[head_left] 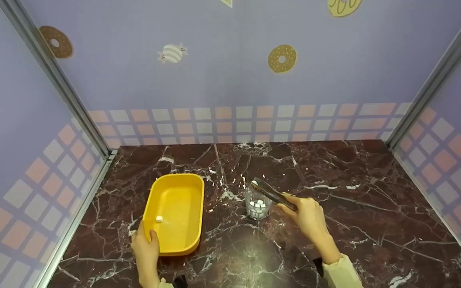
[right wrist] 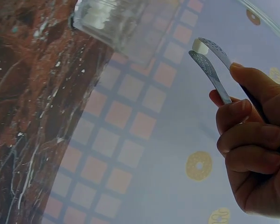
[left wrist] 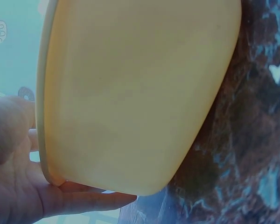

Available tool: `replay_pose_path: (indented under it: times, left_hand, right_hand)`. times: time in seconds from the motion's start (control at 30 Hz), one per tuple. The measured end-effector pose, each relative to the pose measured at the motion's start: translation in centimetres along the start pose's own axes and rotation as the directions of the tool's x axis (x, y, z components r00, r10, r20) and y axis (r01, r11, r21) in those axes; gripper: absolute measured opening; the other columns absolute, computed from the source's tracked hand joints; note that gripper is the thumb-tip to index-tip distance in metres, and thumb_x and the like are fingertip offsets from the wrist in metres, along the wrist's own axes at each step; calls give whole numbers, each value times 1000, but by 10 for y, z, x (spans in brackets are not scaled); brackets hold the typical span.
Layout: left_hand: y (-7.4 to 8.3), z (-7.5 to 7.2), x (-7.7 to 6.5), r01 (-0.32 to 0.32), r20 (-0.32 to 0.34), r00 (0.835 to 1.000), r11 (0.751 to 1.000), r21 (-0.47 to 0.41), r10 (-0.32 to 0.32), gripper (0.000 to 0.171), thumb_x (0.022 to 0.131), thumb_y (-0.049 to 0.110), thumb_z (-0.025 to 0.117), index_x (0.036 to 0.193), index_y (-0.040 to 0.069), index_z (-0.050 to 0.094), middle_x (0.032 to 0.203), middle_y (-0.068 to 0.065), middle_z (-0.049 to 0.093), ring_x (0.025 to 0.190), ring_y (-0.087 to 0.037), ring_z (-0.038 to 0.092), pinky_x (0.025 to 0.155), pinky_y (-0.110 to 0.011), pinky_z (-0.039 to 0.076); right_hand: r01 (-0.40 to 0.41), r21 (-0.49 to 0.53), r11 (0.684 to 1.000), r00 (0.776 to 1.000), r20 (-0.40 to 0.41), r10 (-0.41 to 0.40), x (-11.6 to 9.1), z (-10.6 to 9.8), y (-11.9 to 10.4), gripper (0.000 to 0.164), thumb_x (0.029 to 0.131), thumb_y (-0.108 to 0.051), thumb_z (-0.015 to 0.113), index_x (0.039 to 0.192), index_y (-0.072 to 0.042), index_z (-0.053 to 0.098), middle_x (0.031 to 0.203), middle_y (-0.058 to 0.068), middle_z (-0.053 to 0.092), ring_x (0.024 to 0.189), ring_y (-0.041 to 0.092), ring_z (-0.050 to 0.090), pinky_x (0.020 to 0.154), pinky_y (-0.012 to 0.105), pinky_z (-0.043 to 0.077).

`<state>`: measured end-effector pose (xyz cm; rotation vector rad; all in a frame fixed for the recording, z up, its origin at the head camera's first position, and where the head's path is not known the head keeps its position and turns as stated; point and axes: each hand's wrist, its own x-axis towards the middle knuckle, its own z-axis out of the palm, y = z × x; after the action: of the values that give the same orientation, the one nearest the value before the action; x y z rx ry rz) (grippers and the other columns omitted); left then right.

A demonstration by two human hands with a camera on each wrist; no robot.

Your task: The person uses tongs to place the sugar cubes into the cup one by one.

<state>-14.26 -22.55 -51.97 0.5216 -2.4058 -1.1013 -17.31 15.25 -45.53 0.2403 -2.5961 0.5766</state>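
Observation:
My right hand [head_left: 309, 218] grips a pair of dark metal tongs [head_left: 272, 193]. Between the tong tips a small white cube [right wrist: 200, 46] is pinched, up above the clear glass [head_left: 251, 198]. Several white cubes [head_left: 257, 204] lie at the bottom of that glass. On the left, my left hand [head_left: 146, 248] holds the near left rim of a yellow rectangular tub [head_left: 201, 212], thumb over the edge and fingers along the outside. One white cube [head_left: 159, 219] sits on the tub's floor near the thumb. The left wrist view shows the tub's outer wall [left wrist: 130, 93] with fingers at its corner.
The tub and glass stand on a dark red marbled tabletop [head_left: 230, 248]. White crumbs [head_left: 211, 171] are scattered between and behind them. Purple panels with a checked border [head_left: 230, 124] enclose the back and both sides, joined by metal corner rails [head_left: 60, 84].

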Motion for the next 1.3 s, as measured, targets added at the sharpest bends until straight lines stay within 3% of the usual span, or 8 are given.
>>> replay_pose_path:
  times: [0.4,0.63,0.77,0.87,1.03,1.3]
  left_hand:
    - [2,2,0,-16,3,1000,1000,-2,16,43,82,-2,45,123,-16,42,110,-42,46,101,-55,44,88,-59,35]
    - [2,3,0,-16,17,1000,1000,-8,16,43,83,-2,45,123,-16,41,111,-42,46,102,-54,43,89,-59,34]
    - [2,3,0,-6,21,1000,1000,-2,6,43,83,-1,45,124,-15,41,111,-41,46,102,-53,43,89,-59,35]
    - [1,2,-1,1,19,1000,1000,-4,-1,43,83,-1,45,124,-15,41,111,-41,46,103,-53,43,89,-59,34]
    - [1,0,-1,14,21,1000,1000,-2,-14,43,84,-1,45,125,-15,41,110,-42,46,102,-54,44,88,-59,35]
    - [1,-2,0,35,33,999,999,-8,-34,43,85,0,44,126,-14,40,113,-41,45,104,-53,42,90,-58,33]
  right_hand:
    - [-55,-5,998,998,25,55,-11,5,8,34,72,-33,71,100,-13,70,73,13,69,46,16,46,44,36,40]
    - [-53,10,999,998,22,52,-10,1,1,37,72,-35,70,102,-14,69,62,10,66,43,12,36,41,29,34]
    - [-35,26,999,999,2,35,-8,-3,-10,38,71,-37,70,102,-15,69,57,6,64,43,10,37,43,29,36]
    - [-18,37,999,1000,-11,19,-5,-4,-21,39,72,-38,69,102,-15,69,46,-3,54,43,9,35,43,28,36]
    - [48,54,997,998,-35,-47,2,-1,-42,39,72,-38,69,102,-13,69,42,-10,38,41,3,25,40,20,26]
    - [171,58,984,985,-27,-170,14,23,-83,38,73,-40,67,102,-16,68,41,-7,43,39,2,29,40,19,34]
